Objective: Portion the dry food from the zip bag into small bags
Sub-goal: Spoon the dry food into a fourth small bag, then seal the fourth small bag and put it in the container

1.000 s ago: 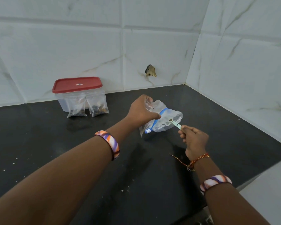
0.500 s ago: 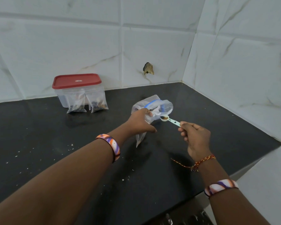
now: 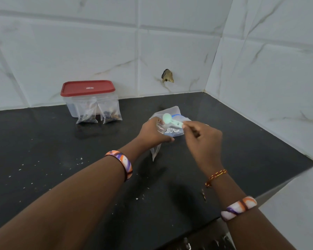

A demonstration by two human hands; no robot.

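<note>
Pinching a blurred spoon (image 3: 171,121) in right hand (image 3: 202,141), left hand (image 3: 153,132) gripping small bag (image 3: 155,150), zip bag (image 3: 175,130) half hidden.

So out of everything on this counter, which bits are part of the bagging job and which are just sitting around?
Part of the job:
- left hand holding a small clear bag
- right hand pinching the green scoop, tipped over that bag
- zip bag lying behind the hands
- two filled small bags

Just lying about:
- red-lidded container
- crumbs on the black counter
- hole in the wall tile
</note>
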